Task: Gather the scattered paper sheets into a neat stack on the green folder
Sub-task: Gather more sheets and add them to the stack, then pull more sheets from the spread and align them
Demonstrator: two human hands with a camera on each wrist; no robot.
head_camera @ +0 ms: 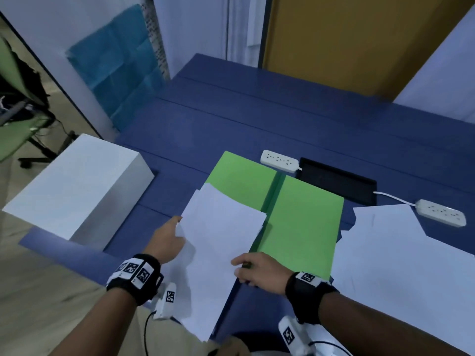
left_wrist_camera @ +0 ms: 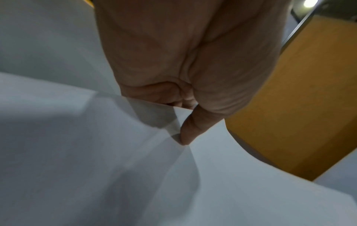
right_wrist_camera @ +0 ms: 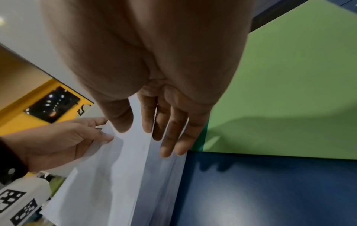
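Head view: sheets [head_camera: 218, 240], partly over the folder [head_camera: 305, 222], are pinched by the left hand [head_camera: 167, 238] and gripped by the right hand [head_camera: 257, 271]. Judged step: squaring the bundle. Next, it should be laid on the folder; more paper [head_camera: 401, 253] lies right of it.

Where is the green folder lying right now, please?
In the head view, the green folder lies open mid-table, between the held paper sheets and the loose sheets on its right.

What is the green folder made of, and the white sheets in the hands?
The green folder looks like thin plastic or stiff card, matte, lying flat with a crisp spine fold; the pictures cannot settle which. The white sheets look like plain paper: thin, matte, and bending where the left hand pinches them.
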